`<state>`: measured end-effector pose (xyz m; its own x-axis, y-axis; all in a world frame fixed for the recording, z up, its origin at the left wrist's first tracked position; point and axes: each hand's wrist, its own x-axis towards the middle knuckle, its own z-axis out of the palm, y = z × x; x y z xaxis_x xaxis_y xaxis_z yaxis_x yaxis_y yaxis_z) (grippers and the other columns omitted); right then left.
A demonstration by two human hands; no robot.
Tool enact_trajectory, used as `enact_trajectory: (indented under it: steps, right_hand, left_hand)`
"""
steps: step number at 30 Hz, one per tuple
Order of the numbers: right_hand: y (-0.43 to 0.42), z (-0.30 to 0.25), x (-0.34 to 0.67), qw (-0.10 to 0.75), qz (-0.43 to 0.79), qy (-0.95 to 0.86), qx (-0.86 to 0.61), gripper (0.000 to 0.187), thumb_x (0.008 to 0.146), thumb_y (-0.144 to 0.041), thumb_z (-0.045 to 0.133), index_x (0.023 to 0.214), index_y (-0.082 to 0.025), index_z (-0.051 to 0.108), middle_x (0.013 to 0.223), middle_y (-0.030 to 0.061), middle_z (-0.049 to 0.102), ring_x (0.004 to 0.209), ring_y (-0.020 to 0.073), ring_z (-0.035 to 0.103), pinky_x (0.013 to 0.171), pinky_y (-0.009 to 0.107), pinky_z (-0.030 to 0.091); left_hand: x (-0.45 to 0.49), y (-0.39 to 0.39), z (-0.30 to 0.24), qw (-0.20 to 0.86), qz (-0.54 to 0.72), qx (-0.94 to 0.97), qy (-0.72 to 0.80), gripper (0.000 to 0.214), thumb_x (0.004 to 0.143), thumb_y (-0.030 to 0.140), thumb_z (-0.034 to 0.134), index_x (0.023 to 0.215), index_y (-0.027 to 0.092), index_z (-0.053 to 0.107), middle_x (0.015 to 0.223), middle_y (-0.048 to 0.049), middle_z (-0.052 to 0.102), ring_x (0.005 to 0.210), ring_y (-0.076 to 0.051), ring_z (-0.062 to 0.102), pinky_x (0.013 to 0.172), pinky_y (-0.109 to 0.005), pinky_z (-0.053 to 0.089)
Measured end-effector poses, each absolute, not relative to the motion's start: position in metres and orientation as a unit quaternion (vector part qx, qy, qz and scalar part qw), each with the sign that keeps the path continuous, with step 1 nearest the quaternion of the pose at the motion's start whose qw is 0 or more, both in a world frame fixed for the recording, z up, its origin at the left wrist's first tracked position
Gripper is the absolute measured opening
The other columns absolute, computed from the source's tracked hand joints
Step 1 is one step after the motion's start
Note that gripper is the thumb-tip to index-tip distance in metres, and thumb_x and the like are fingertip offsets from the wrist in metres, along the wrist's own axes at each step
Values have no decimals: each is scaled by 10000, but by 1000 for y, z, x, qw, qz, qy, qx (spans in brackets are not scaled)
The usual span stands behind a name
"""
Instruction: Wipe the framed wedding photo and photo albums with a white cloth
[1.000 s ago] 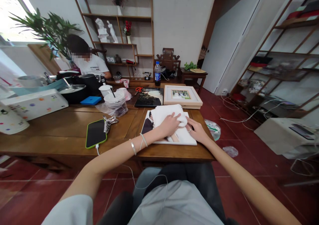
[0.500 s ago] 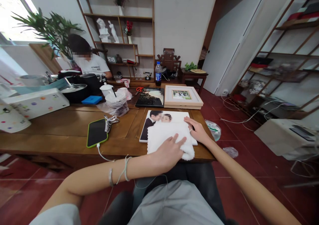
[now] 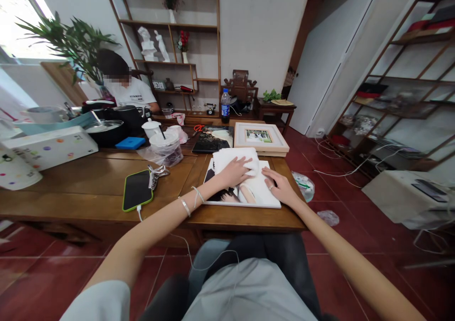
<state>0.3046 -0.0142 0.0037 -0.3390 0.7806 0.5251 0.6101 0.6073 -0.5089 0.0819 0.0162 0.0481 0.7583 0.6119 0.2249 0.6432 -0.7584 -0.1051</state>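
My left hand (image 3: 235, 171) lies flat with spread fingers on a white cloth (image 3: 229, 154), pressing it against the upper part of a photo panel (image 3: 262, 197). The cloth covers the panel's top, including most of the pictured heads; the lower part with dark and white clothing shows. At the panel's right edge rests my right hand (image 3: 279, 184), its fingers stretched out over the white surface. Just behind the panel are a dark picture board (image 3: 213, 141) and a pale wooden picture frame (image 3: 262, 143).
Left on the table (image 3: 170, 202) lies a phone (image 3: 137, 190) on a charging cable. A bagged cup (image 3: 164, 148), a blue box (image 3: 130, 143), a cola bottle (image 3: 225, 105) and orange-handled scissors (image 3: 198, 129) stand or lie farther back. A person (image 3: 128, 91) sits at the far left.
My left hand has slid the cloth away from me, from the panel's lower part to its top, uncovering the lower part. My right hand has stayed at the right edge.
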Motion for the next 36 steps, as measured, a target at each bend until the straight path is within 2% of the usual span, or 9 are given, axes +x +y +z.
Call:
enact_trajectory:
  steps: [5, 11, 17, 21, 26, 29, 33, 36]
  right_hand:
    - [-14, 4, 304, 383, 112, -811, -427, 335, 802, -201, 494, 1109, -211, 626, 1233, 83, 582, 1196, 236, 492, 1039, 454, 359]
    - [-13, 1, 305, 392, 113, -809, -424, 342, 789, -184, 499, 1102, -222, 631, 1215, 69, 596, 1188, 234, 499, 1034, 457, 368]
    - [-13, 1, 306, 390, 122, -813, -414, 390, 769, -125, 477, 1115, -230, 624, 1222, 59, 591, 1202, 227, 485, 1038, 450, 368]
    - [-13, 2, 306, 381, 110, -820, -413, 419, 748, -101, 465, 1124, -203, 619, 1232, 76, 583, 1203, 232, 484, 1043, 452, 360]
    - [-13, 2, 305, 375, 95, -817, -428, 346, 803, -180, 477, 1118, -192, 621, 1230, 97, 582, 1192, 235, 495, 1030, 451, 375]
    - [-13, 1, 306, 374, 94, -818, -427, 332, 820, -203, 475, 1118, -191, 620, 1237, 98, 577, 1198, 231, 489, 1035, 445, 371]
    - [-13, 1, 306, 375, 93, -816, -429, 327, 830, -208, 465, 1115, -174, 620, 1236, 113, 575, 1202, 229, 485, 1037, 446, 368]
    - [-14, 2, 305, 378, 96, -815, -429, 330, 824, -207, 468, 1113, -166, 622, 1232, 116, 578, 1200, 234, 488, 1037, 448, 366]
  left_hand:
    - [83, -8, 51, 112, -62, -929, -348, 312, 928, 320, 387, 1160, 237, 579, 1416, -86, 375, 1287, -280, 332, 987, -456, 322]
    - [79, -87, 56, 130, -28, -942, -308, 253, 882, 215, 461, 1045, 216, 655, 1419, -91, 367, 1280, -311, 349, 981, -463, 336]
    - [75, -135, 57, 110, -2, -964, -243, 181, 831, 223, 542, 920, 207, 699, 1447, -66, 324, 1282, -356, 341, 983, -467, 332]
    - [73, -117, 58, 109, -18, -963, -246, 218, 874, 241, 483, 955, 202, 682, 1441, -58, 338, 1295, -311, 332, 991, -435, 332]
    - [69, -62, 59, 94, -31, -955, -278, 282, 915, 277, 419, 1105, 222, 619, 1423, -76, 367, 1294, -274, 339, 989, -405, 335]
    - [62, -26, 54, 73, -48, -951, -296, 303, 923, 340, 405, 1131, 246, 605, 1435, -73, 347, 1321, -246, 296, 1016, -389, 309]
    - [50, 9, 45, 72, -94, -926, -360, 349, 925, 386, 386, 1160, 222, 585, 1475, -90, 256, 1337, -259, 258, 1054, -432, 250]
    - [44, 17, 42, 71, -92, -919, -377, 342, 930, 364, 373, 1170, 235, 578, 1463, -71, 290, 1332, -275, 266, 1053, -459, 250]
